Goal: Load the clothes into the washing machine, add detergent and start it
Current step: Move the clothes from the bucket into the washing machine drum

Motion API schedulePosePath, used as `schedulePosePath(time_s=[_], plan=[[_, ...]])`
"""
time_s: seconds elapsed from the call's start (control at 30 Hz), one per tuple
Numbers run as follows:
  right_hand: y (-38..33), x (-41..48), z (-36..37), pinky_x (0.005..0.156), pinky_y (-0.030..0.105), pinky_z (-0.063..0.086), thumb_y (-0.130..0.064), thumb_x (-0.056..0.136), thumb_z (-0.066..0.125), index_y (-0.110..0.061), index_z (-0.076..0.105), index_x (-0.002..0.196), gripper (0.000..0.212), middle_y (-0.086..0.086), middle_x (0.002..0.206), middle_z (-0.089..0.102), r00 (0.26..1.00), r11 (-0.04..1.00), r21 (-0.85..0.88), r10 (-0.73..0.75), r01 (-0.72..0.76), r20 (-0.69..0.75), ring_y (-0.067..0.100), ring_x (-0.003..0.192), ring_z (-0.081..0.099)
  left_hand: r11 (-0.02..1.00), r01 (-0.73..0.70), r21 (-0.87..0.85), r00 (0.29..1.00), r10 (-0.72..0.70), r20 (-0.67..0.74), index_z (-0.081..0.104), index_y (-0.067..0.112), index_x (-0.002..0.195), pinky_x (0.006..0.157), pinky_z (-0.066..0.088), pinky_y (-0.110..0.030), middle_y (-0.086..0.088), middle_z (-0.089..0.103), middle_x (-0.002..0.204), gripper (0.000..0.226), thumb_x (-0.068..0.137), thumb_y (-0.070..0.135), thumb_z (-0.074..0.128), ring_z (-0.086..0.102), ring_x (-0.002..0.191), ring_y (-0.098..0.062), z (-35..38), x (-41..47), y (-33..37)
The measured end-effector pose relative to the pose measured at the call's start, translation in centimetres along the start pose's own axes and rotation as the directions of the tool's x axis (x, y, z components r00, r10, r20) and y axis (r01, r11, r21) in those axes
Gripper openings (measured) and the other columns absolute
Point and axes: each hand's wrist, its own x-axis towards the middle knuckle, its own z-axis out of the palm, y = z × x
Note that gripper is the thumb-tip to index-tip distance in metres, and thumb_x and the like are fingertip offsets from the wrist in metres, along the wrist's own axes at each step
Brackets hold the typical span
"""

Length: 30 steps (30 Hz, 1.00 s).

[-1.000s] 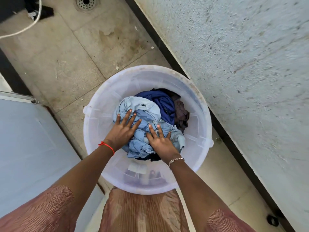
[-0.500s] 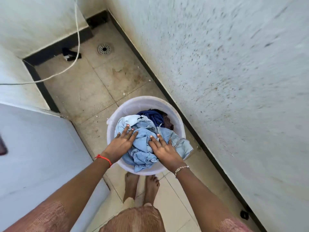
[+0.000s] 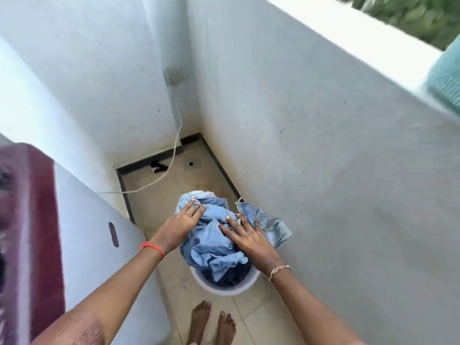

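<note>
A bundle of light blue denim clothes (image 3: 214, 245) is raised just above a white bucket (image 3: 224, 288) on the tiled floor. My left hand (image 3: 179, 226) holds the bundle's left side, its fingertips pressed into the folds. My right hand (image 3: 249, 241) grips the top right, with fingers spread over the cloth. A pair of jeans (image 3: 270, 226) hangs off to the right. Dark blue clothes (image 3: 227, 276) lie in the bucket. The white washing machine (image 3: 99, 245) with a maroon top (image 3: 32, 215) stands at the left.
A white parapet wall (image 3: 323, 170) runs close along the right. A white cable (image 3: 174, 155) trails from a wall socket (image 3: 174, 75) across the floor toward the machine. A floor drain (image 3: 191, 164) sits in the far corner. My bare feet (image 3: 211, 322) stand just behind the bucket.
The view has risen far above the bucket. Both hands have come up with the denim bundle, which now sits above the rim instead of down inside the bucket.
</note>
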Motion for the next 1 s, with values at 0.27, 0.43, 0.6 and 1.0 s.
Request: schedulePosePath(time_s=[0.27, 0.43, 0.6, 1.0], plan=[[-4.7, 1.3, -9.6, 0.087, 0.064, 0.044, 0.008, 0.074, 0.04, -0.023, 0.022, 0.14, 0.075, 0.01, 0.142, 0.046, 0.887, 0.955, -0.241, -0.256, 0.171, -0.385, 0.04, 0.125, 0.046, 0.973, 0.135, 0.189, 0.953, -0.075, -0.292, 0.069, 0.002, 0.104, 0.048, 0.054, -0.026, -0.012, 0.072, 0.097, 0.08, 0.027, -0.019, 0.08, 0.068, 0.095, -0.03, -13.3, -4.5, -3.3], [-9.9, 2.7, -14.8, 0.084, 0.059, 0.047, 0.009, 0.069, 0.053, -0.022, 0.03, 0.138, 0.08, 0.008, 0.139, 0.05, 0.773, 0.895, -0.382, -0.407, 0.231, -0.487, 0.038, 0.12, 0.053, 0.936, 0.288, 0.205, 0.884, -0.177, -0.433, 0.065, 0.003, 0.112, 0.042, 0.055, -0.031, -0.014, 0.069, 0.104, 0.079, 0.039, -0.025, 0.074, 0.065, 0.104, -0.032, -19.6, -9.6, -6.2], [-16.9, 3.7, -18.1, 0.088, 0.059, 0.048, 0.009, 0.062, 0.073, -0.024, 0.025, 0.141, 0.098, 0.006, 0.142, 0.046, 0.708, 0.848, -0.414, -0.512, 0.329, -0.486, 0.038, 0.122, 0.051, 0.905, 0.372, 0.205, 0.833, -0.228, -0.504, 0.063, 0.003, 0.114, 0.049, 0.058, -0.036, -0.016, 0.068, 0.107, 0.078, 0.043, -0.027, 0.071, 0.064, 0.105, -0.033, -24.6, -16.7, -8.8], [-36.8, 4.4, -15.1, 0.082, 0.058, 0.049, 0.017, 0.046, 0.076, -0.02, 0.034, 0.136, 0.106, 0.009, 0.135, 0.054, 0.617, 0.744, -0.519, -0.654, 0.42, -0.438, 0.037, 0.116, 0.056, 0.811, 0.542, 0.22, 0.771, -0.376, -0.514, 0.063, 0.006, 0.115, 0.047, 0.057, -0.032, -0.014, 0.069, 0.105, 0.083, 0.04, -0.027, 0.069, 0.065, 0.103, -0.03, -24.8, -37.5, -14.6]])
